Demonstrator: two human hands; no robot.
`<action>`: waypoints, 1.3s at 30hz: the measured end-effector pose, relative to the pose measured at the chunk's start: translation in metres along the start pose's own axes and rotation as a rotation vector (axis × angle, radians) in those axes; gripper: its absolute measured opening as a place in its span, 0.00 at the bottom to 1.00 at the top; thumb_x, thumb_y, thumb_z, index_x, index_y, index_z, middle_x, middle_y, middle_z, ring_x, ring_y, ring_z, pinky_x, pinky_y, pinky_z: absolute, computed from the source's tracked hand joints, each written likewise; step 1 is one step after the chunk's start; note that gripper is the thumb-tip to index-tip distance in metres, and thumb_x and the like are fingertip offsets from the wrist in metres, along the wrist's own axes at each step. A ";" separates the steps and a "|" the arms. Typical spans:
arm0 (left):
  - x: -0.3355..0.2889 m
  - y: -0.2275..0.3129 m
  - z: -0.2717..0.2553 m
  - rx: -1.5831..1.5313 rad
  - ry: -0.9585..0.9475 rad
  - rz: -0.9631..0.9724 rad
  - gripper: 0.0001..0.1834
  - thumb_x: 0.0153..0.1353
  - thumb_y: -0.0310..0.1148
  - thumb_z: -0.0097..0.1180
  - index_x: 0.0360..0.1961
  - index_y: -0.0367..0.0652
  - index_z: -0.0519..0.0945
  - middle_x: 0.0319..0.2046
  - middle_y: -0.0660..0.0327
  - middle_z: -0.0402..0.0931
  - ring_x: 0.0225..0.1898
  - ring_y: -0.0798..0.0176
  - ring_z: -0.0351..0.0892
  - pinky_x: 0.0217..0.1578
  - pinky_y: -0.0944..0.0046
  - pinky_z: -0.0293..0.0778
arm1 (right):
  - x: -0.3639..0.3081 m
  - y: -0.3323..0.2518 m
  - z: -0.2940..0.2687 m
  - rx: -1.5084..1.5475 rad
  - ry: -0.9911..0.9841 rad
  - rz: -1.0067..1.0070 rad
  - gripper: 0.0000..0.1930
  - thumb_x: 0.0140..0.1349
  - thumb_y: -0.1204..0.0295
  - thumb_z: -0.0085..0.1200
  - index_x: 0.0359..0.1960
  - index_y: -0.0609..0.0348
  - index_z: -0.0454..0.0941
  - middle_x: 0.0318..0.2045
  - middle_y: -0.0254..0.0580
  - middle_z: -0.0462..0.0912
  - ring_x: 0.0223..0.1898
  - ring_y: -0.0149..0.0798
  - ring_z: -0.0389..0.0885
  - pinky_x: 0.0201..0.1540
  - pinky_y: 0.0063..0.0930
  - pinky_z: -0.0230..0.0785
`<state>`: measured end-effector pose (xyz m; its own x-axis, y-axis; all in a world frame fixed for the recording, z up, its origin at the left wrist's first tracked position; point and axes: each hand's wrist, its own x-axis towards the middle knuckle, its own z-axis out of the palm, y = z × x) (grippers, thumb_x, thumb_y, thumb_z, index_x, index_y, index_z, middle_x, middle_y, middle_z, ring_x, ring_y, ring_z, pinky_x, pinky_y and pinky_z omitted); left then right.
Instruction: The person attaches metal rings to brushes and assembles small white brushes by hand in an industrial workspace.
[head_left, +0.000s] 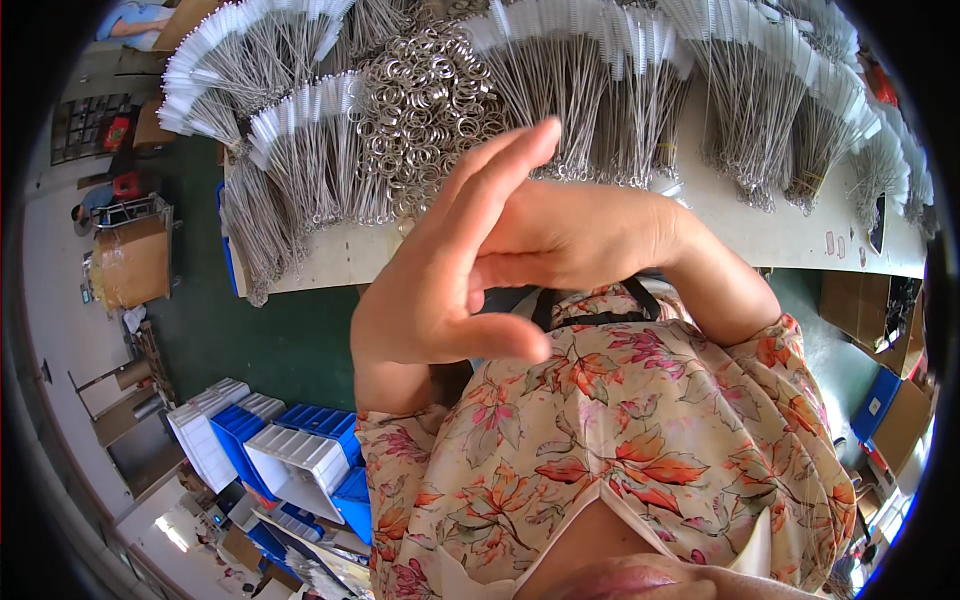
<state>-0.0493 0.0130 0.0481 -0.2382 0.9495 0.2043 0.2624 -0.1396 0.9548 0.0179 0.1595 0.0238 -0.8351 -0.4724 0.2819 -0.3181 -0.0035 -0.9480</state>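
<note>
My left hand (pixel 420 285) is raised before my chest, its fingers stretched upward and its thumb apart. In the gap between them lies my right hand (pixel 585 225), pointing left against the left palm. Its visible fingers look straight, though their tips are mostly hidden. I see nothing held in either hand. Just beyond the hands is a heap of shiny metal rings (pixel 430 95) on the pale worktable (pixel 800 235). Bundles of thin wire brushes with white bristles lie on both sides of it, including a left bundle (pixel 315 150) and a middle bundle (pixel 560 90).
More wire brushes (pixel 750 110) cover the table's right part. Behind on the left, blue and white plastic bins (pixel 300 460) stand stacked. A cardboard box (pixel 135 260) rests on a cart across the green floor (pixel 240 340). Another carton (pixel 860 310) is at right. People appear far left.
</note>
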 end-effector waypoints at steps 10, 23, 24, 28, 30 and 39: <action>-0.016 -0.017 0.001 0.333 0.231 0.363 0.13 0.49 0.38 0.61 0.29 0.39 0.78 0.31 0.59 0.76 0.32 0.60 0.75 0.43 0.52 0.71 | -0.020 -0.012 -0.016 0.547 -0.321 0.472 0.21 0.65 0.56 0.44 0.31 0.64 0.79 0.14 0.24 0.59 0.13 0.20 0.62 0.13 0.14 0.51; -0.066 -0.110 0.053 0.380 0.431 -0.486 0.11 0.55 0.36 0.58 0.33 0.40 0.77 0.23 0.60 0.76 0.25 0.65 0.77 0.31 0.67 0.72 | -0.192 0.009 -0.017 -1.169 0.322 0.934 0.05 0.53 0.70 0.53 0.27 0.58 0.76 0.23 0.44 0.79 0.26 0.49 0.78 0.31 0.39 0.68; -0.064 -0.110 0.060 0.535 0.396 -0.445 0.10 0.55 0.36 0.58 0.31 0.40 0.76 0.23 0.61 0.76 0.26 0.66 0.77 0.30 0.67 0.72 | -0.210 0.014 -0.015 -1.159 0.360 1.075 0.05 0.53 0.70 0.52 0.27 0.57 0.77 0.23 0.44 0.79 0.27 0.49 0.78 0.32 0.39 0.68; -0.060 -0.115 0.065 0.899 0.321 -0.363 0.06 0.54 0.30 0.58 0.28 0.39 0.75 0.27 0.60 0.77 0.26 0.67 0.77 0.27 0.69 0.72 | -0.220 0.010 -0.019 -0.830 0.504 1.269 0.05 0.53 0.71 0.53 0.27 0.59 0.78 0.24 0.45 0.78 0.27 0.47 0.77 0.32 0.37 0.69; -0.056 -0.116 0.062 0.630 0.423 -0.341 0.05 0.54 0.27 0.56 0.28 0.38 0.74 0.29 0.59 0.78 0.27 0.68 0.77 0.28 0.69 0.73 | -0.207 0.017 -0.013 -0.706 0.587 1.043 0.04 0.53 0.74 0.54 0.28 0.61 0.78 0.28 0.44 0.79 0.28 0.43 0.78 0.32 0.33 0.70; -0.036 -0.054 0.043 -0.153 0.562 -0.174 0.07 0.58 0.19 0.50 0.38 0.32 0.74 0.38 0.50 0.76 0.34 0.66 0.77 0.34 0.65 0.78 | -0.068 0.018 0.025 -0.509 0.442 0.267 0.04 0.51 0.73 0.55 0.28 0.55 0.79 0.31 0.40 0.80 0.30 0.44 0.79 0.33 0.33 0.71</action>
<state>-0.0146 -0.0012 -0.0196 -0.7338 0.6741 0.0850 0.0475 -0.0739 0.9961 0.0805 0.1692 -0.0158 -0.9827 0.0008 0.1854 -0.1575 0.5241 -0.8370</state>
